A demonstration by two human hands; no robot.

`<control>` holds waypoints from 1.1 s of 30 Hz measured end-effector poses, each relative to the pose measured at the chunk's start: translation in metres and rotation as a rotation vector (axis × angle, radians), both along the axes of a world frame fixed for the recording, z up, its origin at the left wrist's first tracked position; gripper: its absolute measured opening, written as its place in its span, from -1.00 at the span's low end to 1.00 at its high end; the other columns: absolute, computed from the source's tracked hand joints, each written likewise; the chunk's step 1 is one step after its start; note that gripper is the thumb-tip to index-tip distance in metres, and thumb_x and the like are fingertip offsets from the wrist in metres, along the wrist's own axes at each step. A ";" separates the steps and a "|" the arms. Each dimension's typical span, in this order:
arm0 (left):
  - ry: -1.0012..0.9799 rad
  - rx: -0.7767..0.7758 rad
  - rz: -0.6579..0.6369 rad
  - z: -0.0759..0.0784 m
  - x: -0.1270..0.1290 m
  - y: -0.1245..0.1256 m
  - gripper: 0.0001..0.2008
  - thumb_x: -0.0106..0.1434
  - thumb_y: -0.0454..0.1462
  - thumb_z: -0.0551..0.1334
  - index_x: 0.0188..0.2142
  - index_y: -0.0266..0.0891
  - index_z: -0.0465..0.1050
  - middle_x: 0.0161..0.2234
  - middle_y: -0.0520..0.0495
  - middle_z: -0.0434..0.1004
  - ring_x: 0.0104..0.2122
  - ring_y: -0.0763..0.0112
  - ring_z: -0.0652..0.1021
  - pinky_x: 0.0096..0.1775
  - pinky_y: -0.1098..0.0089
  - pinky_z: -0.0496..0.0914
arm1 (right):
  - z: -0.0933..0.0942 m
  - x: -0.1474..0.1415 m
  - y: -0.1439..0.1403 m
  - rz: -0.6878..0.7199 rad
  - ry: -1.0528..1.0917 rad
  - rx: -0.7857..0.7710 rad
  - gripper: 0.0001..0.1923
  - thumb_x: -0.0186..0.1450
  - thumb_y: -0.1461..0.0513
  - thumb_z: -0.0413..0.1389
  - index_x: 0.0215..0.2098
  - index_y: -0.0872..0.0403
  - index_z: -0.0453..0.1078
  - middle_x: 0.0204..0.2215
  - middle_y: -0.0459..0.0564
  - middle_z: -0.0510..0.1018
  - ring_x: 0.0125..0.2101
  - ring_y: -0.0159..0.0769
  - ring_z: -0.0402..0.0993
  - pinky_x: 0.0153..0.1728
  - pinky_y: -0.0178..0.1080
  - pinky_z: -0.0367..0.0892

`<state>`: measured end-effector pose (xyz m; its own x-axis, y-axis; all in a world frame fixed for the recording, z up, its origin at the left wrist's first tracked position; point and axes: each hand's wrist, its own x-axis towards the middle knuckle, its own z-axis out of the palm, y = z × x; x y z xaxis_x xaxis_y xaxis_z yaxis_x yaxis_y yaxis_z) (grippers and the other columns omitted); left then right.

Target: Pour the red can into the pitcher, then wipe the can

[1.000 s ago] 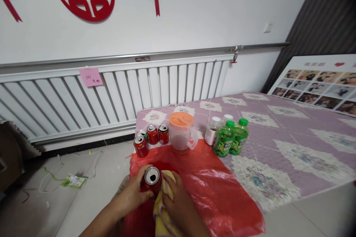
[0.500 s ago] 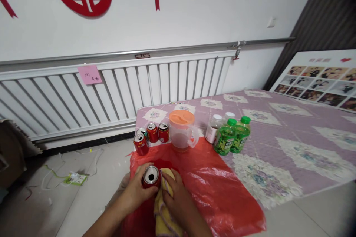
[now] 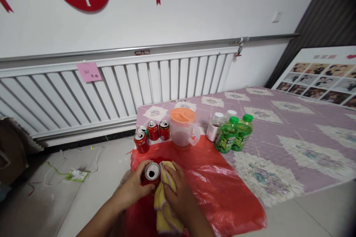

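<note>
An opened red drink can stands upright in my left hand, whose fingers wrap its left side. My right hand grips a yellow cloth with a purple edge, its upper end close against the can's right side; whether it touches is hard to tell. Both hands are over a red plastic sheet at the table's near end. Beyond them several more cans, among them a red can, stand beside a clear plastic pitcher with an orange lid.
Green-capped bottles and white-capped bottles stand right of the pitcher on the floral tablecloth. A white radiator runs along the wall behind. Cords and a green packet lie on the floor at left.
The cloth and my right hand have shifted slightly upward along the can. My left hand keeps its hold on the can. The camera view has moved a little.
</note>
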<state>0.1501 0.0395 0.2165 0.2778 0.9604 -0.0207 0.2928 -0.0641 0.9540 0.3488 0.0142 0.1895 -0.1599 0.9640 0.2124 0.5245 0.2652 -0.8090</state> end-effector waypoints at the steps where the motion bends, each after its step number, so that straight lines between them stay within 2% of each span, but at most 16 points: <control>1: 0.018 0.008 -0.007 0.002 0.000 0.000 -0.32 -0.05 -0.44 0.27 0.11 -0.15 0.25 0.08 -0.11 0.46 0.13 0.14 0.43 0.19 0.15 0.28 | 0.002 0.000 0.000 0.005 -0.028 -0.024 -0.41 0.21 0.33 -0.01 0.22 0.01 0.30 0.28 0.07 0.22 0.30 -0.17 0.09 0.29 -0.04 0.11; 7: 0.051 0.034 0.011 0.008 0.008 -0.006 -0.35 -0.03 -0.44 0.22 0.11 -0.17 0.24 0.09 -0.13 0.45 0.14 0.13 0.43 0.19 0.12 0.28 | 0.015 -0.003 -0.001 0.008 -0.111 -0.131 -0.38 0.20 0.36 -0.02 0.25 0.11 0.27 0.27 0.14 0.25 0.26 -0.18 0.18 0.27 -0.13 0.14; 12: 0.078 0.081 0.190 -0.006 0.018 -0.007 -0.30 -0.09 -0.33 0.37 0.09 -0.19 0.24 0.07 -0.18 0.43 0.11 0.02 0.43 0.18 0.02 0.28 | 0.008 -0.001 -0.001 0.004 -0.078 -0.109 -0.38 0.20 0.32 0.01 0.25 0.10 0.27 0.30 0.13 0.19 0.31 -0.11 0.09 0.29 -0.04 0.10; 15: 0.089 0.144 0.227 -0.013 0.020 -0.005 -0.35 -0.08 -0.30 0.38 0.05 -0.19 0.29 0.03 -0.17 0.42 0.07 0.02 0.45 0.14 0.01 0.30 | 0.003 0.001 -0.001 -0.009 0.010 -0.030 -0.42 0.24 0.29 0.02 0.24 0.06 0.28 0.34 0.11 0.10 0.32 -0.13 0.06 0.30 -0.06 0.08; 19: 0.040 0.132 0.161 -0.012 0.017 -0.003 -0.38 -0.06 -0.34 0.34 0.05 -0.18 0.32 0.05 -0.17 0.41 0.09 0.06 0.43 0.17 0.05 0.28 | 0.003 0.002 -0.003 -0.002 0.032 -0.012 -0.43 0.26 0.28 0.01 0.25 0.03 0.27 0.35 0.09 0.07 0.32 -0.17 0.05 0.30 -0.07 0.07; 22: -0.014 0.066 0.100 -0.011 0.013 -0.003 -0.30 -0.08 -0.37 0.34 0.11 -0.20 0.26 0.13 -0.20 0.37 0.15 0.06 0.40 0.21 0.08 0.24 | 0.005 0.002 -0.002 -0.005 -0.052 -0.074 -0.41 0.24 0.32 0.00 0.25 0.08 0.27 0.31 0.14 0.16 0.31 -0.14 0.07 0.30 -0.04 0.05; 26: -0.076 0.014 0.091 -0.010 0.008 -0.003 -0.25 -0.07 -0.41 0.31 0.15 -0.15 0.17 0.09 -0.16 0.42 0.09 0.11 0.46 0.15 0.13 0.33 | 0.009 0.002 -0.003 0.007 -0.105 -0.094 -0.40 0.22 0.36 -0.01 0.24 0.09 0.28 0.26 0.14 0.25 0.29 -0.14 0.13 0.29 -0.08 0.09; 29: -0.035 0.026 0.058 -0.006 0.007 -0.003 -0.31 -0.08 -0.45 0.25 0.09 -0.15 0.23 0.05 -0.12 0.46 0.10 0.14 0.46 0.16 0.16 0.32 | 0.010 0.002 -0.003 0.009 -0.099 -0.089 -0.40 0.22 0.35 0.01 0.24 0.05 0.28 0.27 0.13 0.25 0.29 -0.12 0.13 0.28 -0.05 0.12; 33: 0.032 0.036 0.053 0.001 0.011 -0.006 -0.35 -0.06 -0.43 0.24 0.08 -0.17 0.27 0.05 -0.13 0.47 0.10 0.13 0.46 0.16 0.14 0.32 | 0.006 0.003 -0.003 0.007 -0.071 -0.023 -0.42 0.24 0.31 0.01 0.24 0.06 0.28 0.32 0.17 0.15 0.32 -0.10 0.06 0.28 0.00 0.10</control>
<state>0.1606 0.0332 0.2173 0.2262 0.9741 0.0066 0.3266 -0.0823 0.9416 0.3521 0.0112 0.1957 -0.1803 0.9674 0.1778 0.5787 0.2505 -0.7761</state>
